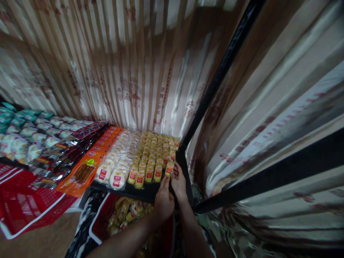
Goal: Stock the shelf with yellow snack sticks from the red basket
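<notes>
Teal packets [7,106] run past the left edge. Lettering on an orange bag [84,171] is illegible. At bottom, the left forearm [126,234] hides part of a red basket [102,218]. Below centre, the left hand [164,199], its grip unclear, touches a red-labelled yellow packet [169,168]; the right hand [178,180] pinches the packet's edge.

Packets [149,173] lie on the shelf [185,165], curtain [150,64] behind, basket [101,219] below in front.
</notes>
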A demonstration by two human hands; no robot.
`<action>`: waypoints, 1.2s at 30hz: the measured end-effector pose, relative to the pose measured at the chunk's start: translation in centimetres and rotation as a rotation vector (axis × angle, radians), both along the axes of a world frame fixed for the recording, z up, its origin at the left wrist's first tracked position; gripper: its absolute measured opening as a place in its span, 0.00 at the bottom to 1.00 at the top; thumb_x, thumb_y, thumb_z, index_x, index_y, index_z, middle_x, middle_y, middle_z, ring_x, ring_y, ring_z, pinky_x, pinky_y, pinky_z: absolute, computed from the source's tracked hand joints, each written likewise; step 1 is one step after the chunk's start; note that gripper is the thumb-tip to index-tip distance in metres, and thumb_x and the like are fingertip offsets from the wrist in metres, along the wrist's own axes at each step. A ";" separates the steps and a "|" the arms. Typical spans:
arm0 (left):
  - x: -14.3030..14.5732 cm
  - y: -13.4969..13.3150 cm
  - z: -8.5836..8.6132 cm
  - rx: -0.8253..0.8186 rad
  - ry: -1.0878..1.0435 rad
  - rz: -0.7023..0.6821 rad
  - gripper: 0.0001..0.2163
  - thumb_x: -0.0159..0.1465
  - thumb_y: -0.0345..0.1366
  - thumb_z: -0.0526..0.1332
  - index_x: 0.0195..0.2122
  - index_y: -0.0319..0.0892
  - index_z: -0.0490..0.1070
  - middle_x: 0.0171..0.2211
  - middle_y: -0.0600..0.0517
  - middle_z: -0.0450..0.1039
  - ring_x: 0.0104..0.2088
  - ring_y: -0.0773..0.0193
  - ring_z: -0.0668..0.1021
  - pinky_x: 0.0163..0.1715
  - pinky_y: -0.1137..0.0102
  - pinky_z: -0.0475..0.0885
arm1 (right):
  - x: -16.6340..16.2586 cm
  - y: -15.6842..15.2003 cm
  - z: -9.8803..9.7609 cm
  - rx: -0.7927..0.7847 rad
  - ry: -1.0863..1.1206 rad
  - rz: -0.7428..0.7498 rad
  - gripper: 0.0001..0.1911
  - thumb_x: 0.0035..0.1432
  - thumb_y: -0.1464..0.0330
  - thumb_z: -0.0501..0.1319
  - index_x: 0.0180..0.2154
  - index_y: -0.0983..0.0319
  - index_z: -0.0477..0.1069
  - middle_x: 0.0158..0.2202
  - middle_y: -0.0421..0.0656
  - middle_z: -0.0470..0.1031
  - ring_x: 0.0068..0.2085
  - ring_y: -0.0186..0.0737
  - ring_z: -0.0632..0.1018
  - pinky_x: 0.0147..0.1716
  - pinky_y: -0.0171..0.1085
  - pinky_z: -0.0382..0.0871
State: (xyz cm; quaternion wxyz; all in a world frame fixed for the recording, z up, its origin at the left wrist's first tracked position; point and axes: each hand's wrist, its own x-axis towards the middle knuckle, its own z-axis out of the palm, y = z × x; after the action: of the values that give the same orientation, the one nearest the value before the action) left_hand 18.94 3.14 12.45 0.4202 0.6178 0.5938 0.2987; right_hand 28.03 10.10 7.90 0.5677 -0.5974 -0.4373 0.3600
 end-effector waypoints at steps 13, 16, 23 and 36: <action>0.0 1.8 -1.6 -0.019 -0.061 0.058 0.32 0.51 0.19 0.49 0.60 0.31 0.55 0.61 0.44 0.54 0.62 0.64 0.58 0.61 0.71 0.50 | -0.8 0.9 -0.7 -0.070 -0.096 -0.013 0.29 0.46 0.61 0.58 0.51 0.64 0.64 0.40 0.47 0.73 0.38 0.39 0.76 0.39 0.38 0.71; 0.0 2.0 -2.2 -0.027 -0.099 0.082 0.33 0.50 0.18 0.49 0.60 0.35 0.56 0.61 0.46 0.56 0.61 0.63 0.59 0.62 0.71 0.50 | -1.0 1.0 -0.7 -0.055 -0.104 -0.059 0.26 0.46 0.61 0.58 0.48 0.63 0.65 0.37 0.46 0.74 0.36 0.38 0.77 0.37 0.37 0.71; -0.4 2.3 -1.8 -0.032 -0.159 0.051 0.33 0.49 0.18 0.49 0.59 0.38 0.59 0.59 0.48 0.59 0.61 0.61 0.58 0.62 0.68 0.50 | -1.3 1.2 -1.2 -0.012 -0.251 -0.094 0.13 0.49 0.61 0.57 0.36 0.60 0.66 0.34 0.45 0.74 0.35 0.39 0.77 0.36 0.37 0.71; -4.5 -3.5 -4.1 0.236 -0.174 0.065 0.19 0.50 0.20 0.46 0.36 0.39 0.72 0.38 0.48 0.74 0.41 0.64 0.75 0.46 0.70 0.68 | -2.4 -1.8 -0.6 0.015 -0.244 -0.209 0.24 0.49 0.55 0.57 0.41 0.67 0.69 0.45 0.53 0.68 0.40 0.40 0.74 0.40 0.39 0.70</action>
State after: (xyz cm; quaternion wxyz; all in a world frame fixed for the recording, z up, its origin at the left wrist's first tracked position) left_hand 14.47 -0.36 8.33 0.3846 0.6150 0.5358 0.4322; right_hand 25.63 8.31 7.35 0.5490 -0.6747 -0.4413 0.2204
